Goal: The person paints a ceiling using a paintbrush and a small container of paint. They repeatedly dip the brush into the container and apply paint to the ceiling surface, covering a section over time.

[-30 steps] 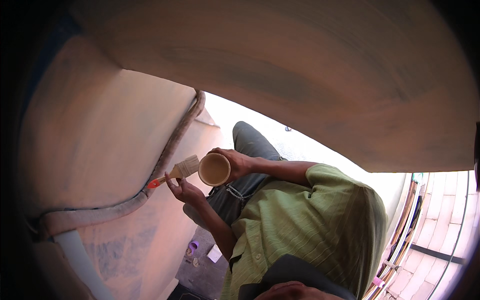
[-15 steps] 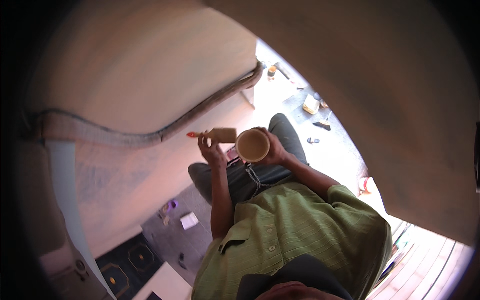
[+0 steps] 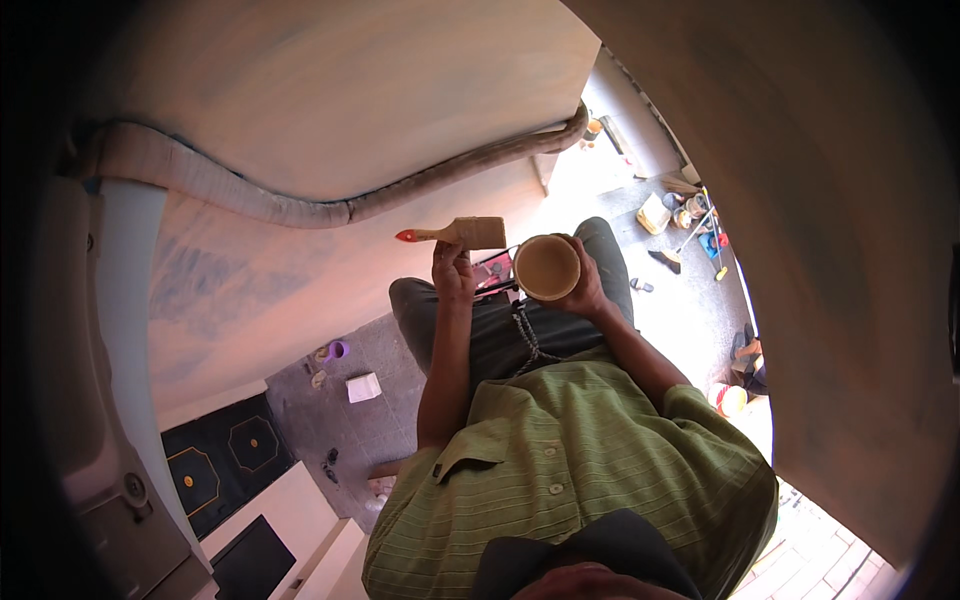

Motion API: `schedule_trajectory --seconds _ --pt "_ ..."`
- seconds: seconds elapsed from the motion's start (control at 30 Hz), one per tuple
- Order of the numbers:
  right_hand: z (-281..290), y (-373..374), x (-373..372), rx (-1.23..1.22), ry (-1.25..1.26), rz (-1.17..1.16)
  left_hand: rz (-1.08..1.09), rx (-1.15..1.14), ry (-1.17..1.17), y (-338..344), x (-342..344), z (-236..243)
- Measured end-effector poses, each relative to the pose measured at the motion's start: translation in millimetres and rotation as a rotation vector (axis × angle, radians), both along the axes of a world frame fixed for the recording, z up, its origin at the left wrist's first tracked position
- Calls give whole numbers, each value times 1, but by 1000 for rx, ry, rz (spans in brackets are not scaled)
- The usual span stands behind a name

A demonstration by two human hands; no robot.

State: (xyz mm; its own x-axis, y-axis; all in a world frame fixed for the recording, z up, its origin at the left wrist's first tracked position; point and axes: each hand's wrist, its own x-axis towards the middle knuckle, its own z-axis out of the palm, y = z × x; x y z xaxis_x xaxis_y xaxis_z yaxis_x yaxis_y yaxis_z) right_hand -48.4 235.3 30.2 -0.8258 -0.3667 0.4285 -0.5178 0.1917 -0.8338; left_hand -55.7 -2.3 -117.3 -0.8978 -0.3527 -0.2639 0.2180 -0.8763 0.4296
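Note:
My left hand (image 3: 453,272) is closed on the handle of a wide flat paintbrush (image 3: 478,233). The brush lies about level, its red handle tip to the left and its broad, paint-coated head to the right. In my right hand (image 3: 588,284) is a round paint container (image 3: 546,268), gripped from its right side with the open top facing up. Pale tan paint shows inside it. The bristle end is just up and left of the container's rim, apart from it. Both hands are above my dark trousered legs.
A partly painted wall (image 3: 260,265) is on the left, with a thick pipe-like ridge (image 3: 350,210) along it. Far below on the floor lie a broom (image 3: 667,260), a white box (image 3: 364,388) and a purple cup (image 3: 338,349). A dark door (image 3: 225,455) stands lower left.
The view has shifted, so the floor shows more at right. The brush has lifted a little relative to the container, and its broad side now shows more fully.

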Motion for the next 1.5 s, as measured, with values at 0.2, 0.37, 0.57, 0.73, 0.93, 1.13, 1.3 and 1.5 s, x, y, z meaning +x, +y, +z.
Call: schedule_trajectory --seconds 0.2,0.37,0.57,0.73,0.93,1.13,1.3,1.5 --pt "-7 0 -2 3 -11 -12 -59 39 23 0 5 5" --pt "-11 7 -1 37 -132 0 -1 9 -154 9 6 8" --pt "-17 5 -5 58 -102 -46 -17 -23 -144 17 10 32" --pt "-19 5 -6 60 -124 -79 -25 119 -228 21 16 46" --pt "-26 4 -8 55 -135 -86 -126 183 -86 23 21 43" --pt "-26 5 -6 43 -171 -82 -100 149 -9 25 20 68" --pt "-27 4 -7 38 -148 -84 -16 -194 -38 28 23 122" --pt "-19 3 -5 70 -196 -75 -267 -990 -130 14 27 234"
